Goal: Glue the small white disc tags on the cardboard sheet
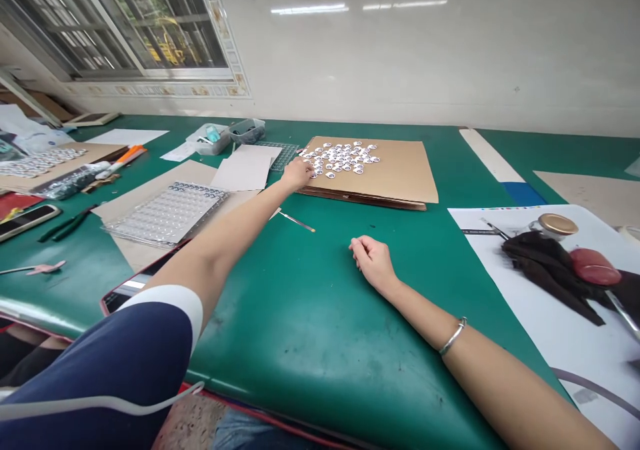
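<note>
My left hand (299,173) reaches out to the left edge of a stack of brown cardboard sheets (400,170). Its fingers are curled in beside several small white pieces with dark round centres (345,157), spread loosely over the top sheet. Whether the fingertips pinch one of them is hidden. Nearer to me, my right hand (373,260) rests above the green tabletop (320,290) with its fingers curled closed, and nothing shows in them. A thin brush-like stick (297,221) lies between the two hands.
Left of the cardboard are a clear tray with rows of round shapes (170,213), pale card sheets (247,167) and small plastic boxes (210,140). A phone (27,222) and pliers (70,223) lie far left. At right, a dark cloth (545,263) and a lidded jar (556,225) sit on white paper (520,330).
</note>
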### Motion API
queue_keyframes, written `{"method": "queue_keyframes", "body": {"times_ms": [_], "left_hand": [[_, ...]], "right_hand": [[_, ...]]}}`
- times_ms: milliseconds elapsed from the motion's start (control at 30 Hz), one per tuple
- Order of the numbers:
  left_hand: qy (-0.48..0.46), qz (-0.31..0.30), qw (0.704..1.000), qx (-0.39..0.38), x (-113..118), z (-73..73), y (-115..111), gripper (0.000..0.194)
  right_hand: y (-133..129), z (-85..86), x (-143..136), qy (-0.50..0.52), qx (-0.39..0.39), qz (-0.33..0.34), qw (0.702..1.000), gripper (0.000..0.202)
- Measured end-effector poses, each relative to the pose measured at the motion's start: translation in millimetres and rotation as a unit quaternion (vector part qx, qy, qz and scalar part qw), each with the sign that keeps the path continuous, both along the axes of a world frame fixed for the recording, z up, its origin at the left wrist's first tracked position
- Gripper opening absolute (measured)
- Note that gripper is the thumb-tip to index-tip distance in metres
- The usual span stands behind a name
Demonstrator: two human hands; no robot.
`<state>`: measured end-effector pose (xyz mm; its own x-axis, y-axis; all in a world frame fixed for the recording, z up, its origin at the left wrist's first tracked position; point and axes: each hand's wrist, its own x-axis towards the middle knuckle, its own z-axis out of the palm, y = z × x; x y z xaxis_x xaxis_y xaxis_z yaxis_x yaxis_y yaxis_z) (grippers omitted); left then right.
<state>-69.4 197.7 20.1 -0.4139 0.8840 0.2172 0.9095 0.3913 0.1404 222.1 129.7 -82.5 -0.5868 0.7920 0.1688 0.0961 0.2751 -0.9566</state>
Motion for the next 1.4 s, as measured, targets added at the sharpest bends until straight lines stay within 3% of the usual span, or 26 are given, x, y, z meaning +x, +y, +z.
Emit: {"method": "queue_keyframes", "body": {"times_ms": [167,467,567,667,733,767,867,933,1033,1167,1267,1400], "left_hand": [[0.007,0.024,1.000,-0.005,-3,-5.9,5,0.027],[-0.024,0.025,0.999,-0.005,-2,-0.8,3,0.029],[-0.038,0.014,0.998,0.044,13,0.5,-8,0.025],[-0.117,-0.053,0.987,0.092,51,-8.2,-38,0.024],[-0.400,-0.097,0.908,0.080,84,-21.3,-69,0.027],[-0.492,-0.103,0.862,0.068,99,-29.2,-86,0.032],[-0.637,-0.064,0.768,0.014,133,-52.5,-129,0.044],[-0.678,-0.045,0.733,0.036,141,-64.3,-144,0.046],[-0.702,-0.051,0.708,0.059,139,-74.0,-149,0.044],[-0.714,-0.085,0.692,0.063,135,-76.3,-148,0.037],[-0.699,-0.134,0.699,0.071,137,-76.6,-151,0.036],[-0.647,-0.154,0.739,0.107,138,-77.5,-155,0.033]], "right_hand": [[2,0.2,1,-0.015,0.007,0.008,1.000,0.048],[3,-0.2,1,-0.016,0.009,0.007,1.000,0.049],[2,-1.6,0,-0.017,0.020,0.004,1.000,0.050],[3,-1.8,1,0.009,-0.012,-0.002,1.000,0.051],[4,-1.1,2,0.042,-0.062,-0.016,0.997,0.051],[5,-0.8,2,0.059,-0.090,-0.023,0.994,0.053],[7,-0.1,2,0.079,-0.146,-0.008,0.986,0.061],[7,0.7,2,0.056,-0.140,0.031,0.988,0.064],[4,4.0,2,0.016,-0.104,0.080,0.991,0.059],[-4,9.4,-1,-0.007,-0.105,0.124,0.987,0.050],[-7,11.5,-4,-0.035,-0.104,0.120,0.987,0.049],[-5,12.8,-5,-0.077,-0.076,0.111,0.988,0.050]]}}
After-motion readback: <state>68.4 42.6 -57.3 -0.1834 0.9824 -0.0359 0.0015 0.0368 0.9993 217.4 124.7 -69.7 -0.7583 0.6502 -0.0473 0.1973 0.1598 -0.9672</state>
